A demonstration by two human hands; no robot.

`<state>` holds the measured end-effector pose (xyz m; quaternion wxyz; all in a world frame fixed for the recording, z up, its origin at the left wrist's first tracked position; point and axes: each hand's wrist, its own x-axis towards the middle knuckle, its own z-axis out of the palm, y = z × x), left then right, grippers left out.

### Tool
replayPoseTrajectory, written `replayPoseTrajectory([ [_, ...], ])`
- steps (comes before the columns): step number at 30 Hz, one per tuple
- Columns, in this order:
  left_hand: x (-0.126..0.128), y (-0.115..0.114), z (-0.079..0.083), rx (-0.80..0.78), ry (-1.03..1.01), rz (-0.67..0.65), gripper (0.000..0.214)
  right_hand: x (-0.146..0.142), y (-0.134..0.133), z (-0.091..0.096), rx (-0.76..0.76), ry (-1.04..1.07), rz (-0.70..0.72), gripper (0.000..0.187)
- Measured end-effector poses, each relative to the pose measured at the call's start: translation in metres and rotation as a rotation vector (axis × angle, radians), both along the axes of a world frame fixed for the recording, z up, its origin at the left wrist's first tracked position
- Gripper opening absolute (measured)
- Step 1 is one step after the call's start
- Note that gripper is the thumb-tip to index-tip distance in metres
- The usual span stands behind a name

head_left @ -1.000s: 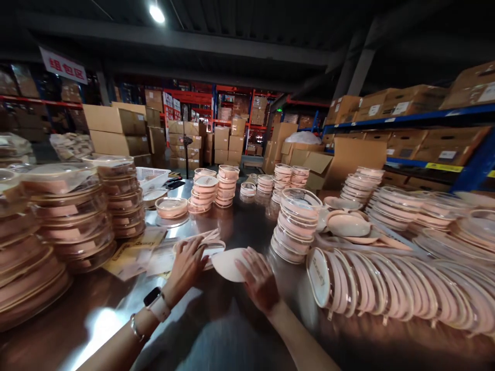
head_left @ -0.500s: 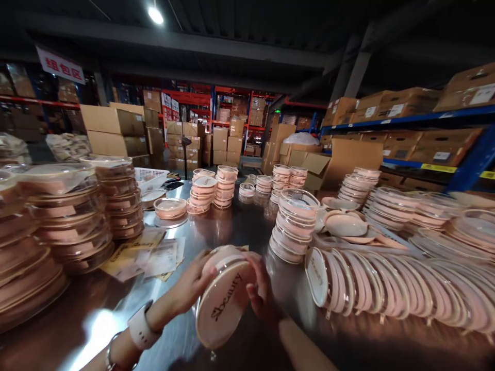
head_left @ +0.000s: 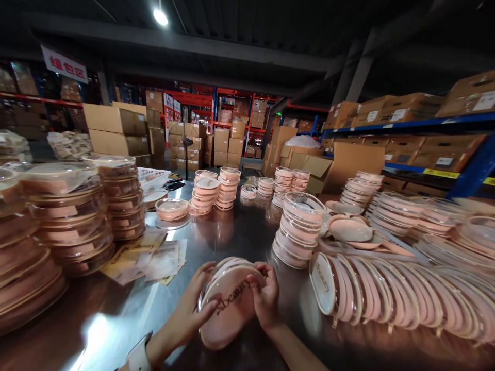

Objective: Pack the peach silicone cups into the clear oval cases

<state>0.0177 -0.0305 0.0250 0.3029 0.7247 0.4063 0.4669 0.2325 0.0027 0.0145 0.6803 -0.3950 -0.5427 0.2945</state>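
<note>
Both my hands hold a round pink case (head_left: 232, 304) with dark script lettering on its lid, tilted toward me just above the shiny metal table (head_left: 240, 232). My left hand (head_left: 189, 314) wraps its left edge, fingers curled round the rim; a white watch sits on that wrist. My right hand (head_left: 266, 296) grips the case's right edge with thumb on the lid. A row of pink lids (head_left: 386, 299) standing on edge lies right of my hands. Paper leaflets (head_left: 150, 257) lie to the left.
Tall stacks of clear-lidded pink cases (head_left: 73, 216) stand on the left, another stack (head_left: 299, 226) just right of centre, smaller stacks (head_left: 216, 190) at the back. More stacked trays (head_left: 421, 216) fill the right. Cardboard boxes and blue shelving lie beyond the table.
My hands joined a flat lid and a piece on the table into one case, lifted it, and now hold it closer to me, turned so the lettering faces up.
</note>
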Motion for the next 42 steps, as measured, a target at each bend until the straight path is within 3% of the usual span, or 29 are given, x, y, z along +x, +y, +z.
replayPoseTrajectory([
  [3,-0.001,0.006,-0.010,0.015,-0.028,0.055,0.054,0.003,0.002,-0.011,0.092,0.013,-0.060,0.035],
  [8,-0.012,0.015,-0.022,0.269,0.113,0.137,0.045,0.009,0.001,-0.009,0.088,-0.304,0.229,0.035],
  [11,-0.016,0.019,-0.017,0.249,0.278,0.073,0.047,0.008,0.006,-0.001,0.059,-0.330,0.235,0.042],
  [14,-0.014,0.023,-0.017,0.228,0.331,0.072,0.062,0.004,0.015,0.000,-0.091,-0.085,0.171,0.052],
  [17,-0.013,0.027,-0.028,0.192,0.246,0.133,0.075,0.002,0.022,-0.005,-0.370,0.319,0.259,0.060],
  [19,-0.014,0.030,-0.036,0.112,0.104,0.148,0.094,0.000,0.022,-0.007,-0.560,0.518,0.359,0.057],
  [22,-0.014,0.031,-0.039,0.024,-0.125,0.141,0.121,-0.005,0.012,-0.005,-0.745,0.581,0.645,0.056],
  [24,-0.013,0.031,-0.033,0.000,-0.222,0.154,0.122,-0.009,0.003,0.000,-0.758,0.571,0.821,0.057],
  [27,-0.011,0.028,-0.020,-0.125,-0.338,0.123,0.104,-0.013,-0.004,0.006,-0.758,0.523,0.913,0.062],
  [30,-0.017,0.026,-0.011,-0.167,-0.369,0.075,0.091,-0.010,0.003,0.008,-0.766,0.420,0.837,0.080],
  [33,-0.025,0.024,-0.008,-0.126,-0.347,0.107,0.084,-0.006,0.013,0.004,-0.666,0.370,0.762,0.075],
  [37,-0.030,0.020,-0.007,-0.197,-0.460,0.093,0.095,-0.005,0.011,-0.003,-0.543,0.324,0.805,0.063],
  [42,-0.025,0.021,-0.013,-0.239,-0.576,0.022,0.116,-0.011,-0.002,-0.011,-0.656,0.211,1.044,0.077],
])
